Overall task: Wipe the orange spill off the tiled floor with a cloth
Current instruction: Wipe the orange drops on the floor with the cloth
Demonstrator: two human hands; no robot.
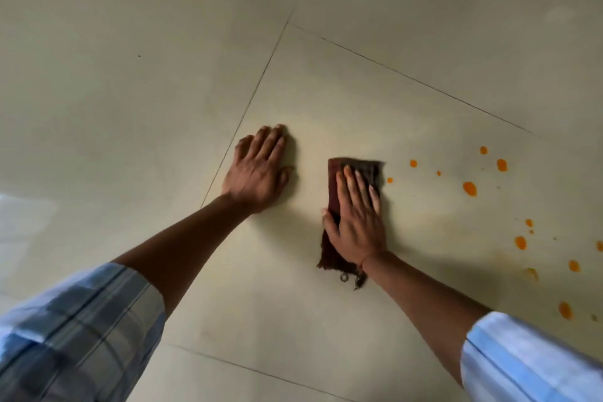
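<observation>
A folded dark brown cloth lies flat on the pale tiled floor. My right hand presses down on it with straight fingers and covers most of its right side. Frayed threads show at the cloth's near end. Several orange drops are scattered on the tile to the right of the cloth, the nearest one just beyond its right edge. A faint yellowish smear lies on the tile around the cloth. My left hand rests flat on the floor to the left of the cloth, fingers spread, apart from it.
Dark grout lines cross the floor to the left of, beyond and near the hands. More orange drops run toward the right edge of the view. Both forearms come out of blue checked sleeves.
</observation>
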